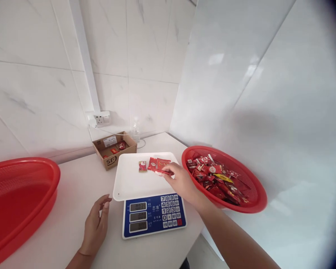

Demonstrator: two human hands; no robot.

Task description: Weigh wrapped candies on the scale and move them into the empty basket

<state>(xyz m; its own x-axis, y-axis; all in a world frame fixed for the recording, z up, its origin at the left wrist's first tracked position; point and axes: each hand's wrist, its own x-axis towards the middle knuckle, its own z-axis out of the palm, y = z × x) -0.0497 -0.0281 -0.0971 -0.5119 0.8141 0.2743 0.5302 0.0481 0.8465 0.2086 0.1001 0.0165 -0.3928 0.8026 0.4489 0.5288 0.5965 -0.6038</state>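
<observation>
Right hand [182,181] reaches over the scale [154,213], fingers pinched together on a red packet [164,172] at the tray's [128,183] 2 o'clock edge. Two more red packets [156,163] lie on the tray touching it at 11 o'clock; a smaller packet [142,166] lies just apart at 9 o'clock. Left hand [96,224] rests edge-down on the table [72,186] at the scale's 9 o'clock, fingers loosely together, holding nothing. Basket [226,179] of red packets sits at the scale's 2 o'clock. Second basket [16,201], 9 o'clock. Box [114,149], 11 o'clock, by a bottle [134,131].
</observation>
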